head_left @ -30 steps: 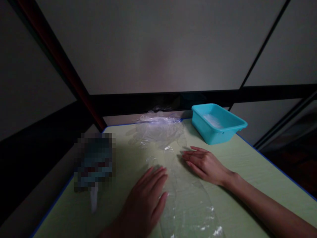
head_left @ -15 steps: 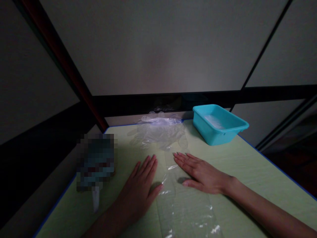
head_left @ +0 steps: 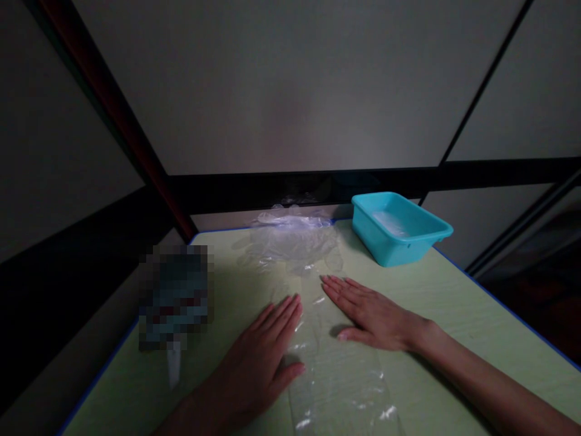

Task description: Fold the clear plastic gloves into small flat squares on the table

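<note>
A clear disposable plastic glove (head_left: 336, 387) lies flat on the table between my hands, its wide end toward me. My left hand (head_left: 258, 354) rests palm down at its left edge, fingers stretched out and thumb apart. Lying flat on its upper right part is my right hand (head_left: 372, 312), with the fingers extended and pointing left. Neither hand grips anything. Beyond my fingertips, a loose pile of clear plastic gloves (head_left: 295, 239) spreads at the back of the table.
A turquoise plastic basin (head_left: 394, 245) stands at the back right, with something whitish and clear inside. On the left is a blurred-out dark object (head_left: 175, 297) with a white strip below it. The pale green table (head_left: 454, 315) has blue edges and meets a panelled wall (head_left: 295, 91).
My left hand has slid right and slightly toward me, onto the glove's edge. My right hand has shifted only a little. The pile and the basin stay in place.
</note>
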Demonstrator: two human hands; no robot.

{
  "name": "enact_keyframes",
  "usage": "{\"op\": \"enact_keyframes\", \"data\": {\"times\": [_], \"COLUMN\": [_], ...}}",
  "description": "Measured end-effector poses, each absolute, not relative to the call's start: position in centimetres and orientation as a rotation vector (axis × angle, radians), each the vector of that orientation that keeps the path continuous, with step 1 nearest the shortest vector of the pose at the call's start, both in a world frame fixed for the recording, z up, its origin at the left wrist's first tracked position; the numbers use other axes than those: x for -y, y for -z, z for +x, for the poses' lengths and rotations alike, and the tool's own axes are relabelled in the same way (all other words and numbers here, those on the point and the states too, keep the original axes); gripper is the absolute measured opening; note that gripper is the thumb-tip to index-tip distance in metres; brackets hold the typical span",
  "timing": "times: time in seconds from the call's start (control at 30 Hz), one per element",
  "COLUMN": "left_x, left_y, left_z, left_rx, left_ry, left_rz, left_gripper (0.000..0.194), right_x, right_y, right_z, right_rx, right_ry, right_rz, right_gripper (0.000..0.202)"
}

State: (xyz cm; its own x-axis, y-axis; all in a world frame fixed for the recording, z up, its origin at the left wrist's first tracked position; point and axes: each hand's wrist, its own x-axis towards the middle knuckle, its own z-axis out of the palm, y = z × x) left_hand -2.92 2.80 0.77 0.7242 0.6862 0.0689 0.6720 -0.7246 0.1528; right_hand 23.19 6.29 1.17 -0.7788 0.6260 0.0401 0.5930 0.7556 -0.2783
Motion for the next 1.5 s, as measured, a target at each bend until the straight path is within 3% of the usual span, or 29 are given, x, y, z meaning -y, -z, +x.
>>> {"op": "enact_keyframes", "data": {"times": [0.13,0.23,0.33,0.47,0.7,0.73,0.87,0.97,1.3,1.5], "left_x": [-2.7,-1.8,-0.6,0.1,-0.2,-0.2,-1.7,-3.7,-5.1,-5.5], "left_y": [-1.8,-2.9,-3.4,-3.5,-4.2,-4.0,-2.9,-2.0,-0.6,-1.0], "left_z": [-2.9,-1.7,-0.1,1.0,-0.2,-0.4,-0.1,1.1,1.9,1.3], "left_rx": [-1.016,-0.646,-0.392,-0.332,-0.392,-0.436,-0.815,-0.636,-0.631,-0.477], "left_ry": [-0.206,-0.208,-0.252,-0.247,-0.380,-0.417,-0.653,-0.603,-0.578,-0.679], "left_rz": [2.813,2.877,2.948,2.977,2.707,2.608,1.951,1.591,1.421,1.179], "left_gripper": [0.065,0.065,0.035,0.028,0.043,0.049,0.044,0.061,0.071,0.065], "right_x": [-6.8,-7.0,-6.9,-6.9,-6.6,-6.4,-5.5,-5.1,-5.4,-6.0], "right_y": [-1.0,-1.6,-2.1,-2.0,-2.2,-2.4,-2.8,-2.7,-2.3,-1.0], "right_z": [23.7,23.7,23.3,22.6,22.8,22.7,22.1,21.6,21.8,21.5], "right_rx": [2.780,2.758,2.753,2.731,2.379,2.274,1.931,1.862,2.138,1.424], "right_ry": [-0.361,-0.374,-0.428,-0.484,-0.852,-0.969,-1.405,-1.580,-1.431,-1.772], "right_rz": [-0.972,-0.910,-0.818,-0.877,-0.831,-0.784,-0.604,-0.503,-0.494,-0.461], "right_gripper": [0.075,0.069,0.060,0.056,0.052,0.052,0.058,0.060,0.056,0.054]}}
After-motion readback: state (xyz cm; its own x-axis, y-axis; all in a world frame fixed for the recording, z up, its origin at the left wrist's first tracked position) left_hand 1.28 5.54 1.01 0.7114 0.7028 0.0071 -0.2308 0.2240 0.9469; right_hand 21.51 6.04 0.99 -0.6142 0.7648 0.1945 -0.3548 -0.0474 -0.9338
